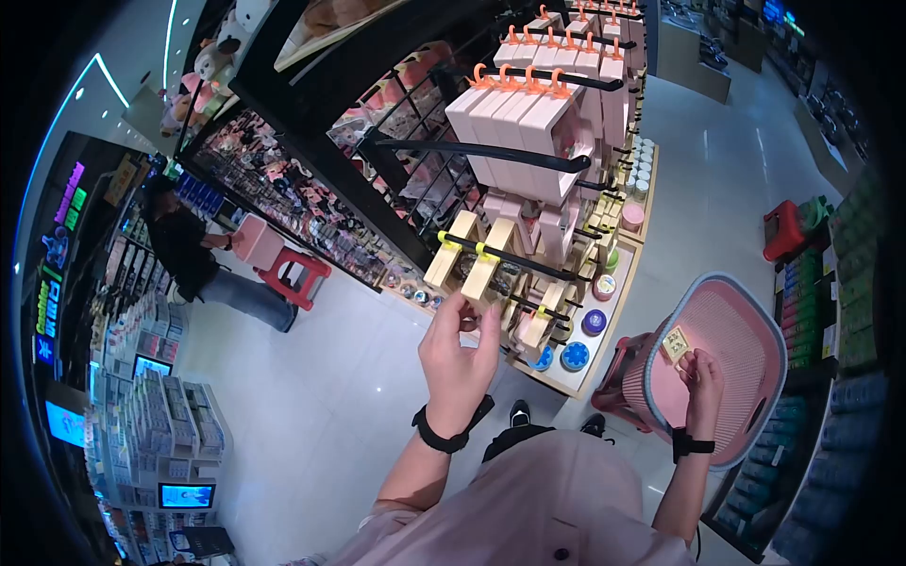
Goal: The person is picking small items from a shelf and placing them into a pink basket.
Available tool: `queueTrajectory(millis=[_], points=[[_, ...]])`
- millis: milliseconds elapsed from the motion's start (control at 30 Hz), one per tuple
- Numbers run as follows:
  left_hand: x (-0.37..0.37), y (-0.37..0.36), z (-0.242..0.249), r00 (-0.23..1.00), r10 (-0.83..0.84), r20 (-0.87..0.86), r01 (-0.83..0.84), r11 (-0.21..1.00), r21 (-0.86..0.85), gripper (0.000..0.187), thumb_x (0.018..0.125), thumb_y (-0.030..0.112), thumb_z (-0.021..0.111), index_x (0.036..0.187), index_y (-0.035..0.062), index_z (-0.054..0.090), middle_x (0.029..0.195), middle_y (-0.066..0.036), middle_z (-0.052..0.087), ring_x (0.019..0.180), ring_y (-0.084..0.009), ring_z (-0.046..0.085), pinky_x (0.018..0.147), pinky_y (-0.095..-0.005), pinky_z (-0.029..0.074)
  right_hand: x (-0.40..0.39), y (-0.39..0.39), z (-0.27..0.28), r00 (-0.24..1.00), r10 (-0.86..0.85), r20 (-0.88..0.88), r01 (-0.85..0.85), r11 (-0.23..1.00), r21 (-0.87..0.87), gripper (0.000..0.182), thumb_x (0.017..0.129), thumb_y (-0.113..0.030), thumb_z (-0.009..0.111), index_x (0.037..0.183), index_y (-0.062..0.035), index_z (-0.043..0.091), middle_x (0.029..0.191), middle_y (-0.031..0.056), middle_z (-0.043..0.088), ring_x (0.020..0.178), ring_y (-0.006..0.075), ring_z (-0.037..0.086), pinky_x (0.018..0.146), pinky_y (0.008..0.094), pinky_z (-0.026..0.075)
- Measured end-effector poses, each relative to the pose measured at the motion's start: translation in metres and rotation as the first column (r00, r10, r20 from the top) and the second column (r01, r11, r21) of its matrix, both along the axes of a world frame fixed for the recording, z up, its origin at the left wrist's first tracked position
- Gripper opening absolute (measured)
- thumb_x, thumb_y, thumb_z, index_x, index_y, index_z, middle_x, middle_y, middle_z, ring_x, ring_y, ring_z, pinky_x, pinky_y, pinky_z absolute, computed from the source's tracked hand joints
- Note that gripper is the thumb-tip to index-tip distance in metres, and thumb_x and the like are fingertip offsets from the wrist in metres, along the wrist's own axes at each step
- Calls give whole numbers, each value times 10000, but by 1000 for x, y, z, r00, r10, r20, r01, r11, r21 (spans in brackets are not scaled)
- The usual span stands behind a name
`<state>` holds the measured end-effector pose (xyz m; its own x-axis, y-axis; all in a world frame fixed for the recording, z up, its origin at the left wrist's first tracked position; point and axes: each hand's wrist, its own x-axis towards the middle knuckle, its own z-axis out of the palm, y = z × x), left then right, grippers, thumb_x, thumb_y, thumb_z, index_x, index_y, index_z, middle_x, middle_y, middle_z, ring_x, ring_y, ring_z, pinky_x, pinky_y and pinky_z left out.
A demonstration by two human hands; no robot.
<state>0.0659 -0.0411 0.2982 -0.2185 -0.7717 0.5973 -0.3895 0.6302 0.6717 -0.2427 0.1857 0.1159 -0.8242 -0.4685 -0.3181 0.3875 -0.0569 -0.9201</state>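
My left hand is raised to a yellow boxed item that hangs by a yellow hook on a black rod; its thumb and fingers close on the lower end of the box. A second yellow box hangs just left of it. Over the pink basket, my right hand pinches a small yellow packet by its lower edge. Pink boxes with orange hooks hang above and beyond the yellow ones.
Jars with blue lids stand on the shelf edge below the rods. The basket rests on a red stool. A person stands at the left by another red stool. Bottle shelves line the right.
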Motion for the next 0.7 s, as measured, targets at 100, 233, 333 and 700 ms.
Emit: queueTrajectory(millis=[100,233,333,700], points=[[-6,4,3,996,-38,-75,38,999,-5,230,861,37,757,1014,-47,608,799,-85,677,670,-155,671,622,-268,536,11,23,-4,999,-38,20,37,999,27,237,1022,-263,607,1102,-43,650,999,51,703,864,120,683,743,237,536],[-6,13,8,975,-143,-171,167,977,132,180,888,33,740,969,-44,598,799,-44,662,669,-75,616,622,-229,513,24,49,-19,996,-73,54,69,996,60,239,1021,-268,609,1110,-50,649,1008,50,704,858,115,678,738,235,533],[-4,18,12,927,-240,-289,324,901,289,165,922,24,702,1023,-51,594,848,-39,673,720,-56,613,654,-214,513,35,58,-19,996,-77,54,72,993,89,246,1021,-273,608,1114,-49,649,1015,51,703,865,116,674,742,238,530],[1,21,26,688,-348,-637,698,559,448,206,992,26,599,1177,-54,560,1044,-123,713,855,-123,693,711,-250,589,66,18,36,978,168,-126,-156,983,100,243,1028,-197,576,1158,1,631,1035,69,696,919,145,662,800,276,522]])
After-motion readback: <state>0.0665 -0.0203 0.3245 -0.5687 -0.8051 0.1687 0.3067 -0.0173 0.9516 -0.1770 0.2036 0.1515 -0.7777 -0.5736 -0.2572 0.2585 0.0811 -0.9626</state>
